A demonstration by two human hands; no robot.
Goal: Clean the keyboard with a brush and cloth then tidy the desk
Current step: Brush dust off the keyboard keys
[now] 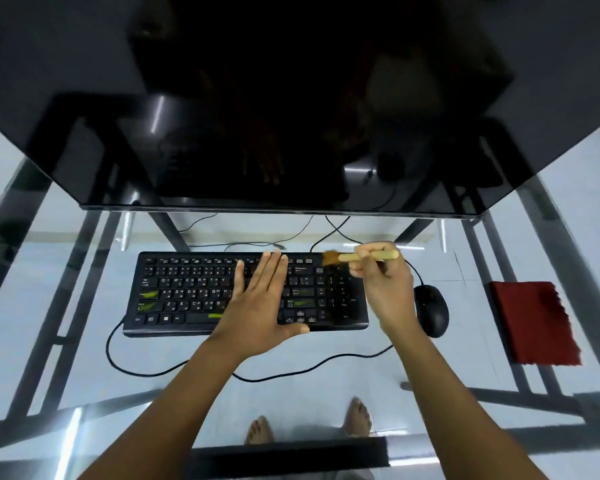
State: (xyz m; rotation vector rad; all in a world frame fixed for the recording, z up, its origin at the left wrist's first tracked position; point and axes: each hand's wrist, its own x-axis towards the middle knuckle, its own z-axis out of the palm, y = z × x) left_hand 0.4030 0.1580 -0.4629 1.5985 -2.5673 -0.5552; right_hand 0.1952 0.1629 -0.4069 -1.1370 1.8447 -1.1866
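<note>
A black keyboard [187,292] lies on the glass desk [66,341] in front of the monitor. My left hand [260,303] lies flat on its middle keys with straight fingers, thumb at the front edge. My right hand [383,282] grips the wooden handle of a small brush [357,257]. The brown bristles touch the keyboard's upper right corner, above the number pad. A red cloth [534,322] lies folded on the desk at the right, apart from both hands.
A large dark monitor [291,116] overhangs the back of the desk. A black mouse [432,310] sits right of the keyboard, just beside my right wrist. Black cables [274,377] loop across the glass in front of the keyboard. My bare feet show below.
</note>
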